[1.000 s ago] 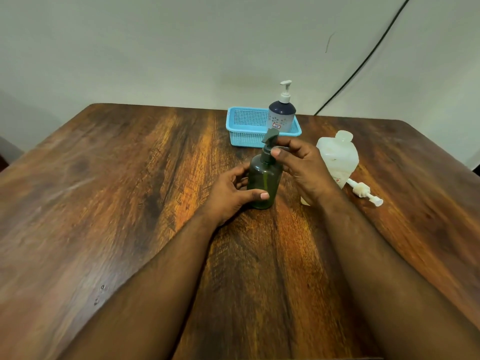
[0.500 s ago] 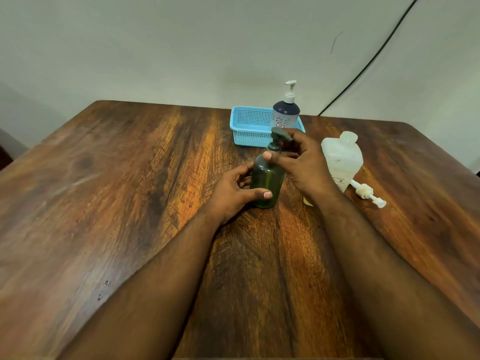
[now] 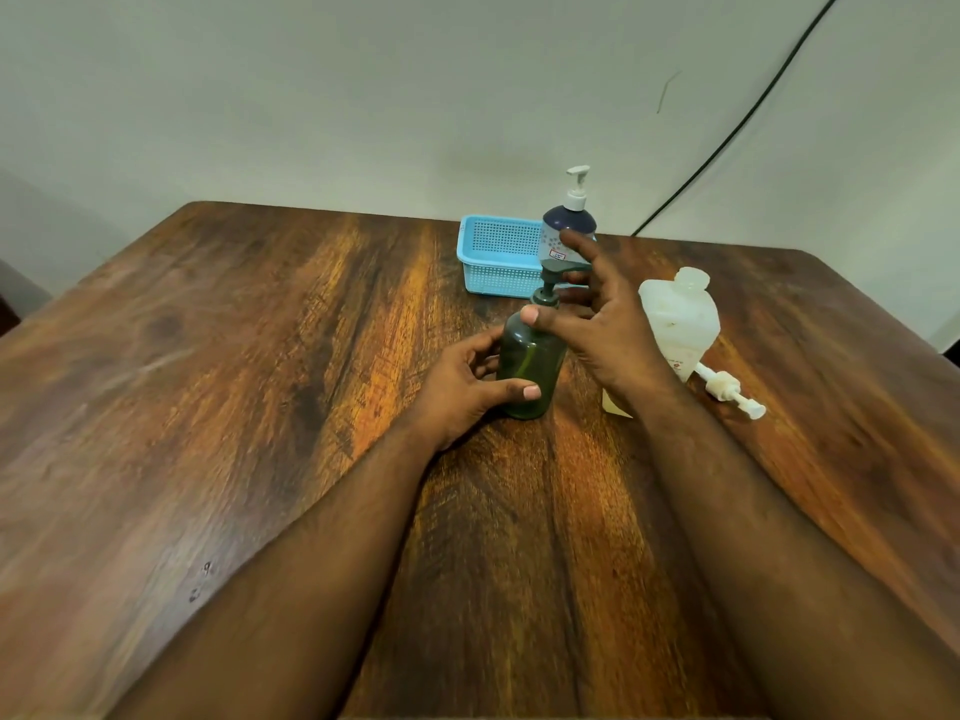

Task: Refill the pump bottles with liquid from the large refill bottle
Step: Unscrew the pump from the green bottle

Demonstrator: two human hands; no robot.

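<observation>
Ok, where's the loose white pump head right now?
In the head view, the loose white pump head lies on its side on the table, right of the right hand, just in front of the white refill bottle.

Lighting is dim-ish and warm, w/ a soft glow picked up on the wooden table (image 3: 234, 381), brightest in an orange streak just below centre frame. Wall (image 3: 363, 96) is rendered flat grey-green, darker twd the left edge. Soft shadows are cast behind the bottles, upper centre. Table edges are bowed by wide-angle distortion. Slight blur is seen on the right hand (image 3: 602, 324); forearms at the bottom are soft.
</observation>
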